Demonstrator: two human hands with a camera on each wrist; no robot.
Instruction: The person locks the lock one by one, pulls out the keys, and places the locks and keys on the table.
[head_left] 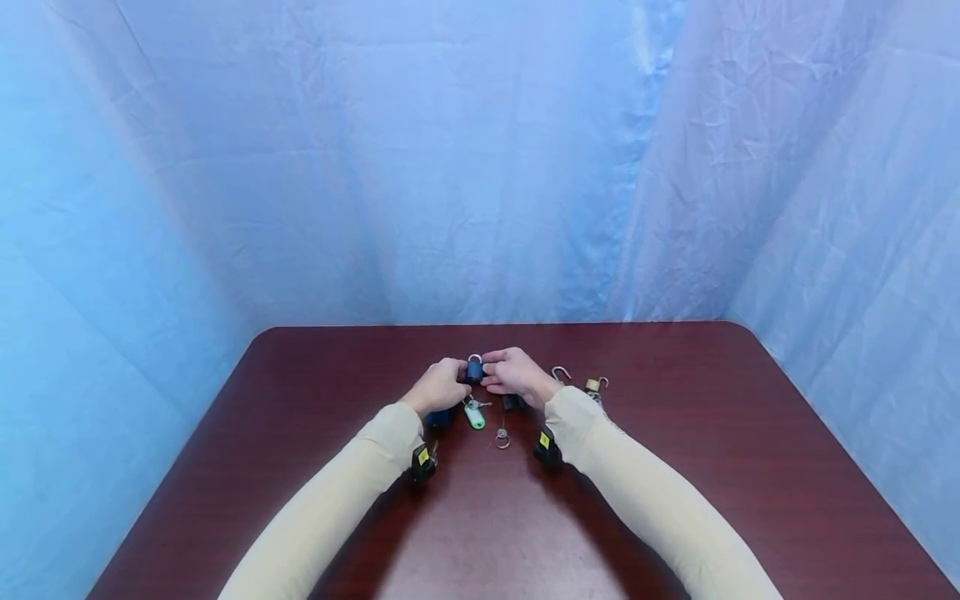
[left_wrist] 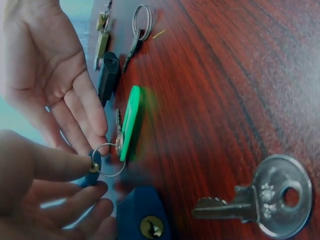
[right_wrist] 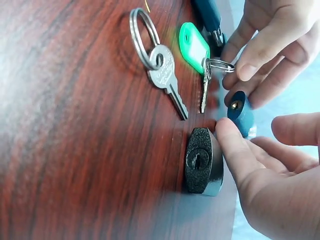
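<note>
1. Blue-bodied small padlock with a silver shackle (head_left: 474, 369) sits between the two hands, raised just over the far middle of the dark red wooden table (head_left: 675, 500); its brass keyhole end shows in the right wrist view (right_wrist: 239, 111).
2. Left hand (head_left: 437, 387) pinches the padlock from its side, thumb and curled fingers closing on the blue body; the left wrist view shows the thumb (left_wrist: 55, 162) pressed at the brass keyhole.
3. Right hand (head_left: 512, 372) meets the padlock from the other side. Its fingers (left_wrist: 82, 107) lie fairly straight and relaxed against the lock; whether they grip it I cannot tell.
4. Just below the hands lies a bright green plastic key tag (head_left: 473, 414) on a thin steel ring with a key, and the ring reaches up to the left fingers (right_wrist: 220, 65).
5. Beside the tag, a black textured padlock (right_wrist: 202, 161) rests on the table, touching the right thumb.
6. Nearer the person lies a single silver key on a large split ring (head_left: 502, 437).
7. A second dark blue padlock (head_left: 438, 417) lies under the left wrist.
8. Right of the right hand are a loose silver shackle (head_left: 560, 373) and a small brass padlock (head_left: 596, 385), well apart from the blue one.
9. Pale blue cloth (head_left: 450, 167) hangs behind the table.
</note>
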